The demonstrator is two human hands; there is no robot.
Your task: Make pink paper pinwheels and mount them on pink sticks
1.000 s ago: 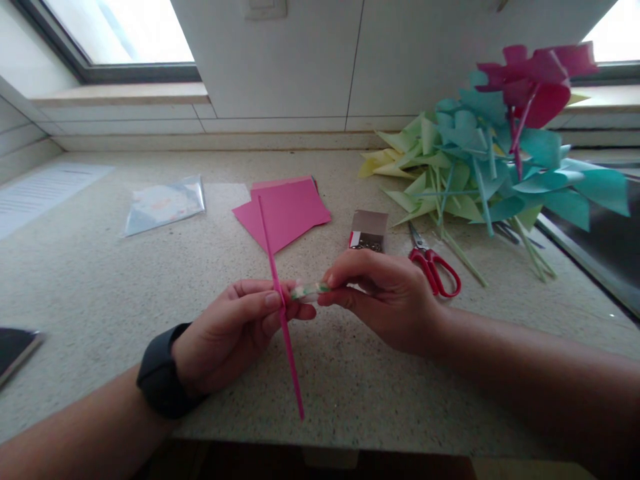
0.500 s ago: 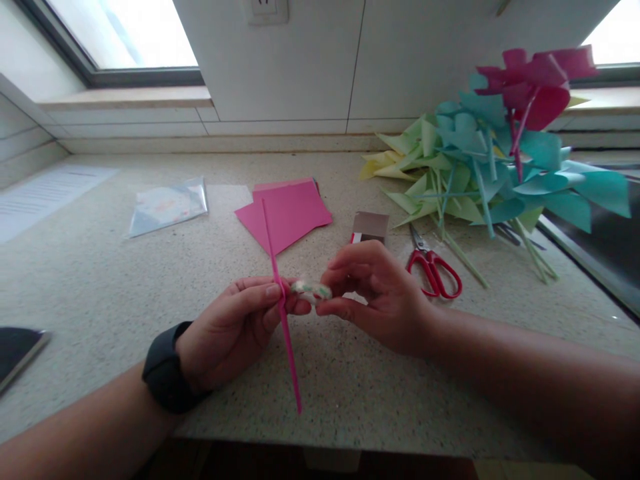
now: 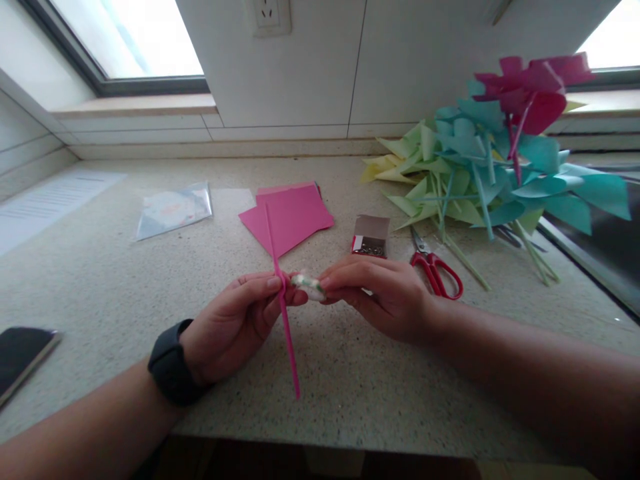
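Head view. On the speckled desk [image 3: 125, 287], a heap of paper pinwheels [image 3: 467, 140] fills the far right, the topmost a magenta pinwheel [image 3: 545, 110]. Red-handled scissors [image 3: 437, 273] lie just before the heap, blades pointing away. To their left stands an open box [image 3: 371, 230] of small metal pieces, its near edge partly covered by the right hand [image 3: 387, 290]. Pink sheets [image 3: 295, 213] lie stacked near the middle; a clear packet [image 3: 175, 210], a printed page [image 3: 55, 200] and a dark flat object [image 3: 25, 357] occupy the left.

The pink stick [image 3: 290, 347] is held above the desk, between the viewer and the sheets. Its long axis runs away from the viewer, leaning slightly left at the far end, which overlaps the sheets in view; contact there cannot be told. The fingers of the left hand [image 3: 240, 313] are clamped on the stick near its middle. The right fingers are pinched on the right end of a small roll [image 3: 309, 287] just beside the stick.

The stick is slender and smooth, with a slight bend at the grip; the roll is glossy, white and green, its detail blurred. The pinwheels have curled, pointed vanes.
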